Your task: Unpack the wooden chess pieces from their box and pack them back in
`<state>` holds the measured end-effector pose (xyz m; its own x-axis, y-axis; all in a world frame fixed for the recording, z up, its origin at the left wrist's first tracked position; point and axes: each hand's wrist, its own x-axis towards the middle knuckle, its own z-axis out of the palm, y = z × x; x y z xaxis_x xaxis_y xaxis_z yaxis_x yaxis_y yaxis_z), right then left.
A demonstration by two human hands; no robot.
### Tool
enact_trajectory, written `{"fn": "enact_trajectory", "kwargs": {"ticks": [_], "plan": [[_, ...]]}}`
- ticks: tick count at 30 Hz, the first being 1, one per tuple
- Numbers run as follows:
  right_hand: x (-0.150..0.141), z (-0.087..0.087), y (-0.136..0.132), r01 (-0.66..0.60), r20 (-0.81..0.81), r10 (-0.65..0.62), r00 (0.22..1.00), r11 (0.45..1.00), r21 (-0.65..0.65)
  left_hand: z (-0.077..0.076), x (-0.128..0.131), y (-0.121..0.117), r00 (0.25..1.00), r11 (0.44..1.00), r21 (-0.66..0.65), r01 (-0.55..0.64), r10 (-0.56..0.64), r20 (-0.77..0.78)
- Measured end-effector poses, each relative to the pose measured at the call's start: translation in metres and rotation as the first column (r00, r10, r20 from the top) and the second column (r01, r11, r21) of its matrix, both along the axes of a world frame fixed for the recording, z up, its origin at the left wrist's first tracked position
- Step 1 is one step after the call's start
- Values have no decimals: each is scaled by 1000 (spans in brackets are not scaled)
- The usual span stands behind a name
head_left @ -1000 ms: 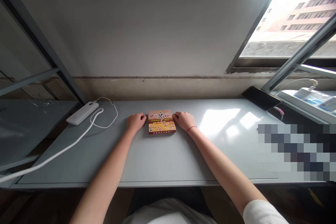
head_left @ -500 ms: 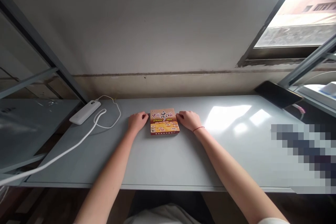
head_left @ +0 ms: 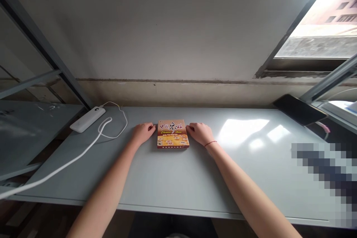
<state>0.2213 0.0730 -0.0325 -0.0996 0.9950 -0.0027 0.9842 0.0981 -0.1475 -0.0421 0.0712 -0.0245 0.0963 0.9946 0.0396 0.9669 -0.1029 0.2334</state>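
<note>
A flat Chinese chess box (head_left: 173, 134), orange-yellow and dark red with printed lettering, lies face up on the grey desk (head_left: 164, 178). My left hand (head_left: 143, 132) rests on the desk just left of the box, its fingers curled into a loose fist with nothing visible inside. On the other side, my right hand (head_left: 200, 134) is closed too, with its knuckles very near the box's right edge; whether it touches the box I cannot tell. A thin red cord circles my right wrist.
A white power bank (head_left: 87, 119) with a white cable (head_left: 80, 156) lies at the left. At the right back a dark tablet-like slab (head_left: 299, 109) leans by the metal frame. A blurred-out object (head_left: 326, 167) lies at the right. Behind the desk rises a wall (head_left: 167, 37).
The camera view has tilted and shifted slightly, so the desk sits a little lower. Both hands stay closed beside the chess box, which has not visibly moved on the desk.
</note>
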Motion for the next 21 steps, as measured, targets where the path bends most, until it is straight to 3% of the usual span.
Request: {"fn": "enact_trajectory", "kwargs": {"ticks": [21], "plan": [[0,3,-5,-3,-22,2,1000,1000,-21,-1,1,-7,999,999,29,32,-33,11]]}}
